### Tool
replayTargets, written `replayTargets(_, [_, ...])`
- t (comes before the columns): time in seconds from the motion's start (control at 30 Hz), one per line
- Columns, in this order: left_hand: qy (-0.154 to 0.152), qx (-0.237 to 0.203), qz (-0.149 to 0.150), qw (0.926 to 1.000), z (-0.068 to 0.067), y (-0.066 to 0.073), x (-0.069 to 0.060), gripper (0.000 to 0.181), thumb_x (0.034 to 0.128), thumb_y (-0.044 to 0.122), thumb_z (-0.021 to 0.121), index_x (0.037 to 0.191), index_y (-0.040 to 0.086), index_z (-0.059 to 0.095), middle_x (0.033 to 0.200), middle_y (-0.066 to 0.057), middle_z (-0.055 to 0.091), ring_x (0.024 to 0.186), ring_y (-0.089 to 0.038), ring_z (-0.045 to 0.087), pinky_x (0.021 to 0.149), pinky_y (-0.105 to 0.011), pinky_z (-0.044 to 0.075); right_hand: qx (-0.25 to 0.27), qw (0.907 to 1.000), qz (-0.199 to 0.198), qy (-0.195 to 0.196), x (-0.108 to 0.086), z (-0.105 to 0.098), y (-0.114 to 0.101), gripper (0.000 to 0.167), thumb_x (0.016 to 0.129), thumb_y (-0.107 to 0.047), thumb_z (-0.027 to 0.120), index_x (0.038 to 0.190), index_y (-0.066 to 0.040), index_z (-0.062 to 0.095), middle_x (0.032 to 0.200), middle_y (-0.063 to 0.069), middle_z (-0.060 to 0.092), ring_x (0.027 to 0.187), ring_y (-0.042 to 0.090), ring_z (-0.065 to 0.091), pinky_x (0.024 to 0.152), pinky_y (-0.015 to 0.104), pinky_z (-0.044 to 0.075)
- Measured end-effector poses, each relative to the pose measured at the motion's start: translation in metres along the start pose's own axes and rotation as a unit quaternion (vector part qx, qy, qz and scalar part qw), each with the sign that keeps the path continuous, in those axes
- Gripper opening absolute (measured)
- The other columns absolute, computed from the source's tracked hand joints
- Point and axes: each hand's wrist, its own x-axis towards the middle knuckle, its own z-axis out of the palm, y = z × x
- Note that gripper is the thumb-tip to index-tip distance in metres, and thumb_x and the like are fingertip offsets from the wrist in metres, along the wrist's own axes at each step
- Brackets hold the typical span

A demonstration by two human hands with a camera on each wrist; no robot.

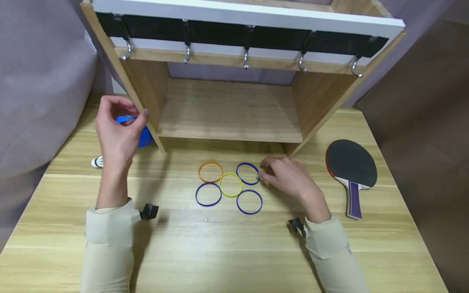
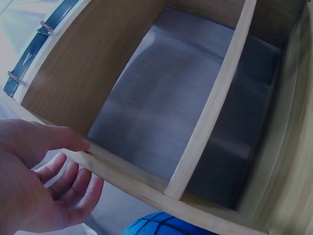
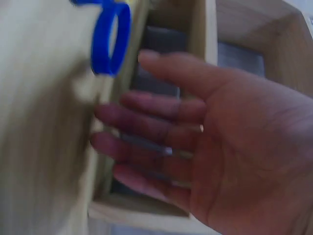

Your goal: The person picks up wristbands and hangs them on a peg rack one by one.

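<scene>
A: Left hand (image 1: 117, 136) pose?
B: Farther forward; thumb (image 2: 58, 138) extended, fingers (image 2: 76, 191) bent inward.
A: Right hand (image 1: 289, 175)?
B: Back uppermost, fingers parted and slightly curved, thumb apart from them.
A: Arms (image 1: 108, 248)?
B: Both stretched forward.

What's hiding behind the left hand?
Behind the left hand you can see part of a blue thing, and by the wrist the end of a shuttlecock. The rest is covered, so I can't tell the blue thing's whole shape.

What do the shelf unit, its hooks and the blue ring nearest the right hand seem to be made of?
Shelf unit: mostly wood or veneer, matte; grain shows. Hooks: probably metal, polished; silvery shine. Blue ring: perhaps plastic or rubber, smooth, evenly coloured.
</scene>
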Motion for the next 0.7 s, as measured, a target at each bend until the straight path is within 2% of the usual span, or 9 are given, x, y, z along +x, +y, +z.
replayTargets(0.2, [0.003,0.006,-0.001,1.0000,0.001,0.005,-0.002,0.031,0.0807,0.007,0.078,0.103,0.003,0.058,0.092,-0.005,0.059,0.086,-0.018,0.059,0.068,-0.021,0.050,-0.018,0.9984,0.043,0.031,0.008,0.015,-0.007,0.019,0.090,-0.029,0.072,0.098,-0.012,0.072,0.080,-0.003,0.065,0.073,0.019,0.060,0.062,0.040,0.049])
replayTargets(0.37, [0.009,0.007,-0.001,0.9999,0.002,0.024,-0.009,0.026,0.0814,0.002,0.074,0.100,0.000,0.057,0.089,-0.007,0.059,0.084,-0.019,0.059,0.068,-0.019,0.050,-0.009,0.9971,0.056,0.050,0.012,0.019,-0.005,0.006,0.088,-0.020,0.073,0.088,-0.015,0.072,0.074,-0.005,0.063,0.070,0.020,0.061,0.058,0.039,0.050])
replayTargets(0.5, [0.010,0.008,0.001,0.9999,0.003,0.034,-0.012,0.023,0.0814,0.001,0.073,0.099,0.000,0.057,0.089,-0.007,0.058,0.084,-0.020,0.059,0.067,-0.018,0.050,0.003,0.9965,0.067,0.050,0.012,0.018,-0.003,0.005,0.087,-0.017,0.074,0.083,-0.015,0.071,0.074,-0.005,0.063,0.068,0.018,0.060,0.058,0.038,0.048])
replayTargets(0.6, [0.008,0.012,0.005,0.9999,0.004,0.033,-0.012,0.024,0.0818,0.001,0.073,0.099,-0.001,0.057,0.089,-0.007,0.058,0.084,-0.020,0.059,0.067,-0.018,0.050,0.021,0.9959,0.070,0.053,0.011,0.016,-0.002,0.004,0.086,-0.015,0.074,0.083,-0.014,0.071,0.075,-0.005,0.065,0.069,0.017,0.060,0.059,0.037,0.049])
replayTargets(0.7, [0.009,0.020,0.010,0.9997,0.004,0.024,-0.009,0.026,0.0821,0.002,0.074,0.101,-0.002,0.057,0.090,-0.007,0.058,0.085,-0.020,0.059,0.067,-0.018,0.050,0.051,0.9951,0.057,0.063,0.011,0.013,-0.002,0.004,0.084,-0.014,0.075,0.085,-0.012,0.071,0.076,-0.004,0.067,0.070,0.015,0.062,0.063,0.036,0.052])
